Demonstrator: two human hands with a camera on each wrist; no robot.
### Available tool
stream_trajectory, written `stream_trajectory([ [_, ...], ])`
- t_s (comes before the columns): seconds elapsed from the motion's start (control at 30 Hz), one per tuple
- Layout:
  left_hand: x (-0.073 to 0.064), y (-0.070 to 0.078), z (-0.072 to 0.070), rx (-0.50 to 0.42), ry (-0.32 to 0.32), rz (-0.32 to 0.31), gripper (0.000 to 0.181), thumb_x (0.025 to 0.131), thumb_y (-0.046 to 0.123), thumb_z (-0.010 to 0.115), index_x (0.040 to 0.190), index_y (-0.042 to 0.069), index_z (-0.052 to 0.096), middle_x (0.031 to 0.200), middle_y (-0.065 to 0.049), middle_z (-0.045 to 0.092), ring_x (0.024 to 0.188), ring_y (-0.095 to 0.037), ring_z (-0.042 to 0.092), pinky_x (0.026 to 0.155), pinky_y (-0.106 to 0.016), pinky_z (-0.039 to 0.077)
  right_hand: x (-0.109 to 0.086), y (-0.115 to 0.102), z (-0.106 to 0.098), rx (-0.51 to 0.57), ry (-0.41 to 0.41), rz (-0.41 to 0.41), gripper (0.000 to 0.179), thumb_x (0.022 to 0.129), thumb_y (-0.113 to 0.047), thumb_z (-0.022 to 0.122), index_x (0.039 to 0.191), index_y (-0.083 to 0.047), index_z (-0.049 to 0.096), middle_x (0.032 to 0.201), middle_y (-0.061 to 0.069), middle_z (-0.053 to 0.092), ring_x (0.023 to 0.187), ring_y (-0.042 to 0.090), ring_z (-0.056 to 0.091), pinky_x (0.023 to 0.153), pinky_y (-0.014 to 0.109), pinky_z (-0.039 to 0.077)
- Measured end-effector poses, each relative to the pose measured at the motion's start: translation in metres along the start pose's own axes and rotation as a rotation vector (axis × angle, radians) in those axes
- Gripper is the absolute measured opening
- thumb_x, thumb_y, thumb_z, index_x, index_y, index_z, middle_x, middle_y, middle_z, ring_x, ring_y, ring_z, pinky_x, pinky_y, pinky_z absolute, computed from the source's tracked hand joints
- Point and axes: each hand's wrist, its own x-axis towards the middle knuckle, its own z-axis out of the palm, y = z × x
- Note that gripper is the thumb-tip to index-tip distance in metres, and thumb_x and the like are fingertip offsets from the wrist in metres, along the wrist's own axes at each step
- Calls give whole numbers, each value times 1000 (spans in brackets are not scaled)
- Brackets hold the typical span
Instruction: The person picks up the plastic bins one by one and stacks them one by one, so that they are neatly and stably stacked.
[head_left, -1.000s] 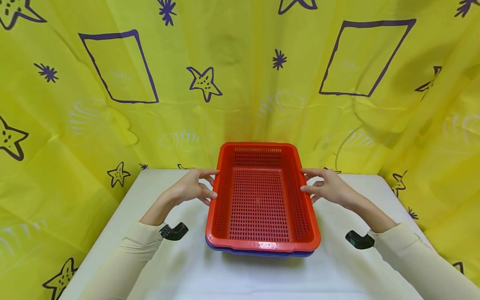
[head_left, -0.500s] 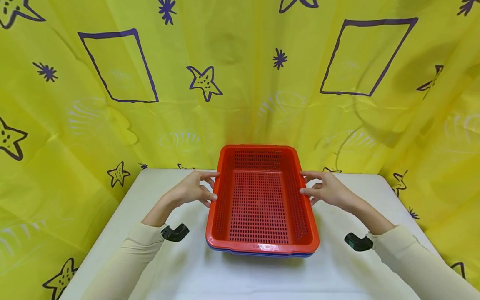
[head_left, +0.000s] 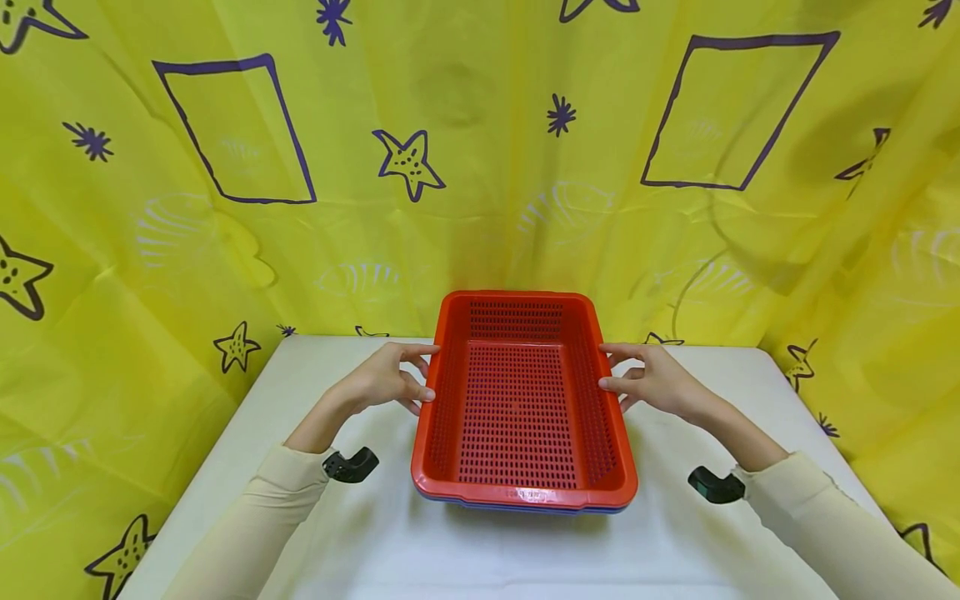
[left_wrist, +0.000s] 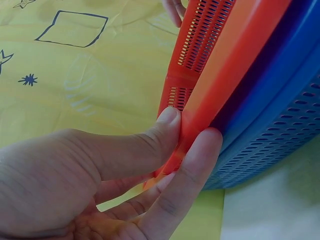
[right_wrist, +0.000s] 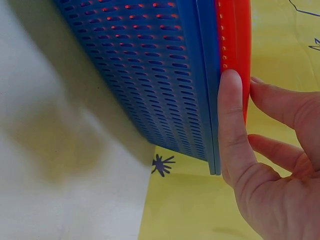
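Note:
A red perforated plastic basket [head_left: 517,417] sits nested on top of blue baskets, whose rims peek out below its near edge. In the left wrist view, my left hand [head_left: 386,377] pinches the red rim [left_wrist: 220,80] between thumb and fingers, with the blue basket [left_wrist: 270,125] just beneath. On the opposite side, my right hand [head_left: 648,379] pinches the other long edge of the red basket. The right wrist view shows a finger lying along the red rim [right_wrist: 235,45], beside two stacked blue rims, and the slotted blue wall [right_wrist: 135,65]. Nothing is visible inside the red basket.
The stack is over a white table [head_left: 360,533]. A yellow curtain [head_left: 480,233] with star and fish drawings hangs behind and at both sides. Dark wrist devices, the left one [head_left: 351,465] and the right one [head_left: 716,485], are worn at the sleeve cuffs.
The red basket has shifted down slightly in the head view, its far rim a little lower, and both hands have moved with it. Their pinch on the rim stays the same.

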Motion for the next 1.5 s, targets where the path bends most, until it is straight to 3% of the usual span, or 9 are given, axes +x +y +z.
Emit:
stream_trajectory([
  [0.37, 1, -1, -1, -1, -8, 6, 75, 87, -11, 75, 154, -1, 43, 109, -22, 55, 75, -28, 74, 69, -45, 65, 0, 0, 0, -4, 1, 0, 67, 96, -7, 72, 152, 10, 39, 130, 34, 52, 76, 32, 75, 70, 39, 64],
  [0.53, 1, 1, -2, 47, -6, 12, 75, 87, -9, 75, 154, -3, 42, 110, -23, 54, 74, -26, 74, 69, -43, 65, 0, -1, 1, -17, -1, -2, 68, 96, -7, 72, 153, 9, 38, 129, 34, 53, 74, 33, 74, 69, 38, 64],
  [0.73, 0, 5, 3, 85, 40, -29, 91, 86, -12, 75, 161, 0, 25, 117, -24, 56, 76, -25, 75, 68, -40, 65, 0, -4, 1, -74, 20, -13, 71, 96, -10, 74, 155, 4, 37, 125, 33, 58, 72, 31, 73, 66, 41, 64],
  [0.9, -3, 2, 1, 57, 50, -18, 103, 87, -6, 78, 166, 8, 12, 121, -26, 56, 80, -27, 75, 68, -42, 65, -1, -2, 0, -153, 78, -39, 73, 95, -17, 76, 156, 1, 38, 131, 32, 58, 89, 33, 72, 67, 39, 64],
  [1.07, -8, -11, -6, -9, 38, 8, 106, 92, 8, 79, 166, 13, 3, 131, -31, 52, 87, -32, 74, 73, -49, 64, -2, 0, -3, -139, 109, -45, 76, 97, -21, 75, 159, -5, 35, 141, 33, 52, 108, 39, 68, 73, 34, 64],
  [1.4, -10, -18, -12, -15, 32, 17, 104, 93, 16, 79, 166, 12, 4, 135, -35, 50, 97, -43, 71, 77, -50, 63, -1, 3, -3, -136, 110, -54, 76, 97, -23, 74, 159, -6, 34, 142, 34, 51, 109, 41, 68, 73, 35, 64],
  [1.5, -9, -18, -12, -22, 36, 9, 103, 93, 14, 78, 167, 15, 7, 133, -31, 52, 97, -40, 71, 79, -53, 63, -1, 3, -2, -140, 109, -56, 75, 97, -22, 74, 159, -6, 34, 141, 33, 52, 108, 40, 68, 73, 35, 64],
])
